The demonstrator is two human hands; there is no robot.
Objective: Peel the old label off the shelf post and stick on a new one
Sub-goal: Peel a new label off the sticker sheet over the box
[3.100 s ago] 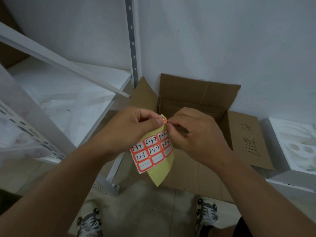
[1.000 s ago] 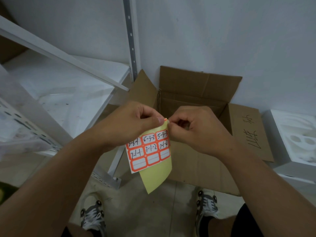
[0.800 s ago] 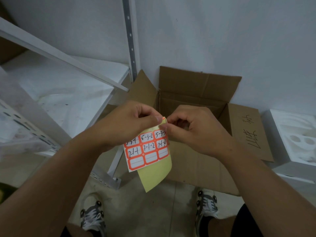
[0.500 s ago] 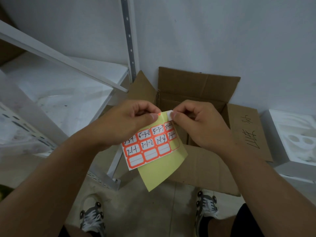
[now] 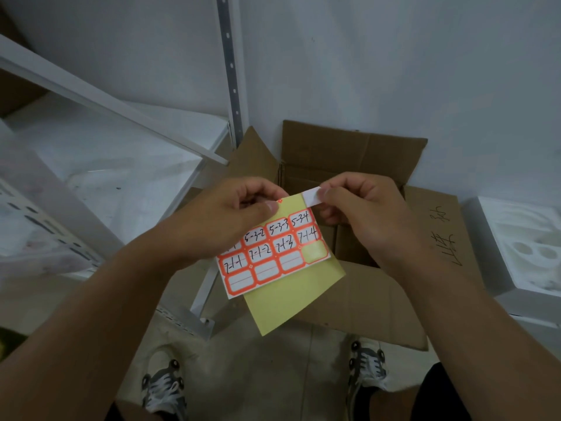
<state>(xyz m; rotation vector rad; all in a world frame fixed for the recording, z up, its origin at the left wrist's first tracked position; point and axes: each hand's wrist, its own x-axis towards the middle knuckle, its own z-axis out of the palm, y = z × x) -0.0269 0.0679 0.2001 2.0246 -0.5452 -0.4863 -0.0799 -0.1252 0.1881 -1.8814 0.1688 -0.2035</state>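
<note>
Right hand point(image 5: 361, 214) has just peeled a label point(image 5: 311, 198) free mid-frame, pinched between fingertips; left hand point(image 5: 224, 220) grips the sheet point(image 5: 273, 256); sticking comes next

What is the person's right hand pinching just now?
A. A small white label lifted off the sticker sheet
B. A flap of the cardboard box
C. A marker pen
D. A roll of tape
A: the right hand pinches a small white label by its end, just above the top edge of the sticker sheet, which the left hand grips.
</note>
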